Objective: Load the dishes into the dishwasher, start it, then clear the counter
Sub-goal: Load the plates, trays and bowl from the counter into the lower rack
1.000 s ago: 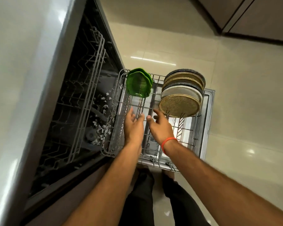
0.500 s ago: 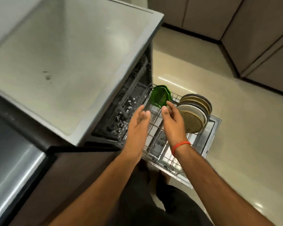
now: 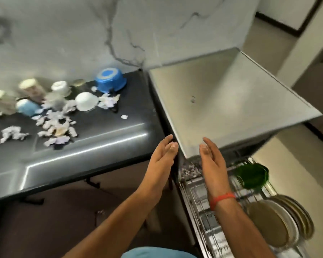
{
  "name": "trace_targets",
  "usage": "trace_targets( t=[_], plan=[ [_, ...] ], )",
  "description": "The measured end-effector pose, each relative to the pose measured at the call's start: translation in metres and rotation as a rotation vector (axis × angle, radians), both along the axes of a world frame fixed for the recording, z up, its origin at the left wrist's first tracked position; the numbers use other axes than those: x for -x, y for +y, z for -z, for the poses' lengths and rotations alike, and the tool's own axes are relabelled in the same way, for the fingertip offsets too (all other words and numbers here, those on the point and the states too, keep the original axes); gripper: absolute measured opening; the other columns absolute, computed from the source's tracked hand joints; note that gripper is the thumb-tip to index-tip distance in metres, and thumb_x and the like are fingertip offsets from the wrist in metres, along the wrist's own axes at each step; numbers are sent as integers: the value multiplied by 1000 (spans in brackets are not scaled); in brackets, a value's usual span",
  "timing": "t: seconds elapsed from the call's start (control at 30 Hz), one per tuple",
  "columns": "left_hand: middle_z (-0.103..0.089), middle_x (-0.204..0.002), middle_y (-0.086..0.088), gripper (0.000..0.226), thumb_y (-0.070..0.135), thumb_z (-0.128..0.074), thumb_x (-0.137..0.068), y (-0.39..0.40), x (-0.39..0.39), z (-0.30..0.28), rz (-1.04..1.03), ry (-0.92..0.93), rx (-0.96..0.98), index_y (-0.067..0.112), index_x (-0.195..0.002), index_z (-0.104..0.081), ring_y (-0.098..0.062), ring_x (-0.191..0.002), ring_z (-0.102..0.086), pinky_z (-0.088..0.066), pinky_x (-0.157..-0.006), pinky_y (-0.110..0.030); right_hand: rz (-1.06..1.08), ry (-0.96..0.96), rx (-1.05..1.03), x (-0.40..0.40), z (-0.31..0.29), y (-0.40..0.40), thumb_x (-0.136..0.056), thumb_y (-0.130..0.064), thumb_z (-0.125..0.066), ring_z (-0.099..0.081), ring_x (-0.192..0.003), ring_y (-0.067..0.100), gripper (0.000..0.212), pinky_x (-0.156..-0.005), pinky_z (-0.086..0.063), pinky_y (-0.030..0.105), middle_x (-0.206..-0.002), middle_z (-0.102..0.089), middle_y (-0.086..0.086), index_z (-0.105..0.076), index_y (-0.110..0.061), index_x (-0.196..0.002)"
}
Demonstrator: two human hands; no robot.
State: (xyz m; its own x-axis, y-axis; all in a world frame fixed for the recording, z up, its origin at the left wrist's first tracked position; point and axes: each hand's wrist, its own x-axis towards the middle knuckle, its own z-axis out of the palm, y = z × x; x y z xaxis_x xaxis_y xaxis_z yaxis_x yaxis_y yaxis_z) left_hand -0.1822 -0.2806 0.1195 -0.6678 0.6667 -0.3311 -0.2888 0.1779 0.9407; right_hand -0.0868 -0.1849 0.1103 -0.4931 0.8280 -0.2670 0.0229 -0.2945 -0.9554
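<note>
Standing in pulled-out rack (image 3: 199,200): green bowl (image 3: 252,175), plates (image 3: 280,224).

Glossy dark stone counter (image 3: 93,146), strewn with crumpled paper (image 3: 54,125). Brushed matt metal dishwasher top (image 3: 231,101). Shiny wire rack (image 3: 199,202); glossy green plastic bowl (image 3: 252,175).

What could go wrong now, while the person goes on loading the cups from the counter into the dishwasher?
1. The torn paper scraps lie among the cups on the dark counter; some could stick to a cup and end up in the machine.
2. The lower rack stands pulled out near the legs, so the person might bump it while turning.
3. Both hands, left hand and right hand, are empty; carrying several cups at once may drop one.
</note>
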Motion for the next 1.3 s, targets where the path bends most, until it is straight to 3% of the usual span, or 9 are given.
trace_targets(
  t=[0.1,0.23,0.33,0.5,0.8,0.97,1.1,1.2,1.3],
  plan=[
    [-59,-137,19,45,40,-58,-101,-26,38,-11,-117,-14,-48,38,-145,-49,8,-126,-53,-37,-118,-35,-90,-21,-50,46,-12,-15,-101,-27,-54,-52,-101,-20,36,-108,-41,26,-113,-55,-31,-56,-26,-137],
    [-58,-133,21,44,42,-56,-101,-64,93,-18,-214,-10,-71,41,-144,-49,9,-126,-51,-40,-114,-29,-233,-59,-128,111,-19,-40,-100,-34,-55,-52,-123,-4,38,-113,-41,40,-133,-57,-19,-56,-30,-138],
    [-58,-129,25,43,43,-55,-101,-92,137,-17,-257,-6,-88,42,-144,-48,13,-119,-52,-42,-107,-24,-309,-69,-152,161,-21,-59,-101,-33,-55,-52,-125,1,35,-113,-41,42,-132,-57,-21,-57,-34,-135],
    [-55,-134,23,43,47,-58,-98,-120,198,-2,-267,-38,-58,47,-141,-49,7,-126,-50,-38,-116,-33,-356,-80,-125,225,-16,-78,-101,-31,-53,-54,-122,1,31,-113,-41,41,-125,-59,-20,-58,-37,-132],
    [-46,-146,11,52,47,-59,-98,-86,274,26,-273,-5,51,44,-148,-43,-4,-135,-45,-37,-113,-31,-452,-182,-79,302,-12,-54,-102,-34,-50,-52,-127,7,32,-111,-42,39,-133,-57,-12,-56,-36,-134],
    [-38,-159,9,62,42,-60,-96,-34,314,47,-221,229,224,39,-154,-36,-11,-144,-37,-36,-118,-39,-560,-226,-75,352,-6,-14,-101,-31,-53,-54,-118,7,37,-110,-43,38,-122,-57,-13,-54,-28,-138],
    [-30,-164,2,64,35,-59,-98,6,347,56,-87,611,437,32,-156,-32,-17,-152,-23,-25,-124,-40,-638,-282,-126,396,0,22,-101,-24,-54,-56,-93,-3,24,-80,-46,20,-109,-62,-14,-60,-25,-125],
    [-15,-169,-4,67,35,-55,-98,23,368,67,61,812,627,30,-158,-26,-25,-157,-3,-13,-127,-45,-684,-372,-229,428,8,47,-99,-25,-57,-56,-93,-2,26,-83,-45,24,-109,-64,-7,-63,-21,-124],
    [-11,-169,-7,66,41,-52,-99,20,379,78,151,901,781,31,-158,-25,-28,-157,1,-7,-127,-48,-728,-429,-263,454,15,61,-97,-26,-60,-58,-91,4,12,-88,-46,28,-107,-67,-2,-66,-27,-108]
  ],
)
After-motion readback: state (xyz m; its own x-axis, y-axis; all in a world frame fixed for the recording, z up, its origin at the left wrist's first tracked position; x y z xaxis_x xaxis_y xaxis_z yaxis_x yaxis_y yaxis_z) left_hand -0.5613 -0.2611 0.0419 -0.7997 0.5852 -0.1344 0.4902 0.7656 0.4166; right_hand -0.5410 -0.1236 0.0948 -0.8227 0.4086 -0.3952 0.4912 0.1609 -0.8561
